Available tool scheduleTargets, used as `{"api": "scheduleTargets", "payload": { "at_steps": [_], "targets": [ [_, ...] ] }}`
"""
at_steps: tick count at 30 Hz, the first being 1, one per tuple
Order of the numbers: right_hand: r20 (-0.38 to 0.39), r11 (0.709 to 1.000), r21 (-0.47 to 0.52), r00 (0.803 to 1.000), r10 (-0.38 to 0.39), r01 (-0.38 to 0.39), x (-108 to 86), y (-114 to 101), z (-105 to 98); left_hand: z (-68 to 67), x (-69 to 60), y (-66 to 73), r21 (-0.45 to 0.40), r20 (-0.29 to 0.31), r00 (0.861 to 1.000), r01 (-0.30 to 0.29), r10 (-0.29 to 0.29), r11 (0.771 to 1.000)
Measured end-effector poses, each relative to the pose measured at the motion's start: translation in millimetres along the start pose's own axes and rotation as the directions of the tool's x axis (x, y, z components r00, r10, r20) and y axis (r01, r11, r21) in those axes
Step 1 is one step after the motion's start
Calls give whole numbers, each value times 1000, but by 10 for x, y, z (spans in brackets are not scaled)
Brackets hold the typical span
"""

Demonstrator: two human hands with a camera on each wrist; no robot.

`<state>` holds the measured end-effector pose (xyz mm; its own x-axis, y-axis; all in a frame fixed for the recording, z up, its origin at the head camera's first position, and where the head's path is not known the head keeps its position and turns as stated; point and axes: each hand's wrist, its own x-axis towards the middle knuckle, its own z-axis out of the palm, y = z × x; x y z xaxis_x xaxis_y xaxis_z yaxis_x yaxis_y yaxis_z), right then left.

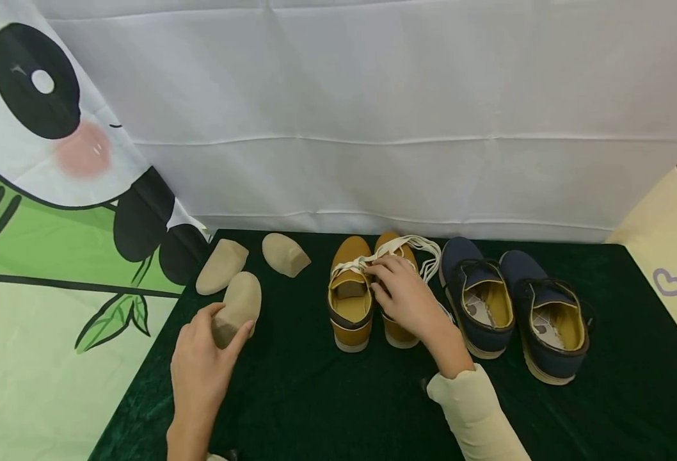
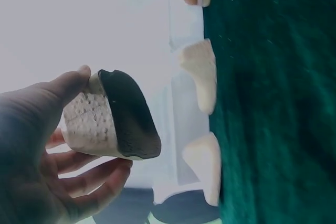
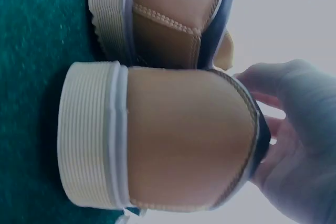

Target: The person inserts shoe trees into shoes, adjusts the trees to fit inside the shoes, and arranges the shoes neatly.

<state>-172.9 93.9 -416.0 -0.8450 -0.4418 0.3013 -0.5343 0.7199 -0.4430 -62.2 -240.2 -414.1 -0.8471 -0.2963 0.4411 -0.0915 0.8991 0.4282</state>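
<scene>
My left hand [image 1: 203, 358] pinches a beige, toe-shaped shoe insert [image 1: 240, 301] between thumb and fingers. In the left wrist view this insert [image 2: 89, 121] shows a pitted pale side and a dark, shadowed face. Two similar beige inserts, one farther left [image 1: 221, 266] and one farther back [image 1: 285, 254], lie on the green cloth. Over the opening of the right tan shoe [image 1: 398, 336] is my right hand [image 1: 404, 294], near the white laces [image 1: 416, 246]; its fingertips' grip is hidden. Beside it stands the left tan shoe [image 1: 351, 323], with a brownish piece inside its toe.
Two navy shoes, one nearer the tan pair [image 1: 482, 336] and one farther right [image 1: 554, 362], stand on the right with yellow linings. Dark green cloth [image 1: 315, 410] covers the table. White fabric [image 1: 338, 115] hangs behind it, and printed cartoon fabric [image 1: 85, 256] borders the left.
</scene>
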Motion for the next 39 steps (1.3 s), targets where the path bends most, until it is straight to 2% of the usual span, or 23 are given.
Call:
{"api": "scheduleTargets", "payload": {
  "at_steps": [5,11,15,21,26,29,33,39],
  "targets": [
    [-54,1000,-18,999,-7,6,-32,57,-87,21,75,153,-10,-7,993,-116,116,993],
    [-33,998,-58,999,35,-37,-63,152,-145,66,142,361,-25,-8,969,-248,248,968],
    [5,995,-63,997,73,-73,-85,235,-155,105,173,537,-45,-17,942,-335,335,941],
    [71,995,-25,993,98,-96,-103,324,-187,161,214,814,-88,-68,891,-454,449,887],
    [142,994,4,984,108,-110,-129,380,-246,189,259,1043,-122,-67,859,-512,508,850],
    [171,993,25,979,108,-114,-137,391,-269,198,273,1147,-142,-51,851,-525,523,839],
    [173,994,42,981,89,-97,-128,387,-272,228,269,1231,-166,-51,843,-536,536,828],
    [145,995,58,987,66,-75,-139,389,-263,270,225,1334,-186,-49,816,-574,576,798]
  ]
}}
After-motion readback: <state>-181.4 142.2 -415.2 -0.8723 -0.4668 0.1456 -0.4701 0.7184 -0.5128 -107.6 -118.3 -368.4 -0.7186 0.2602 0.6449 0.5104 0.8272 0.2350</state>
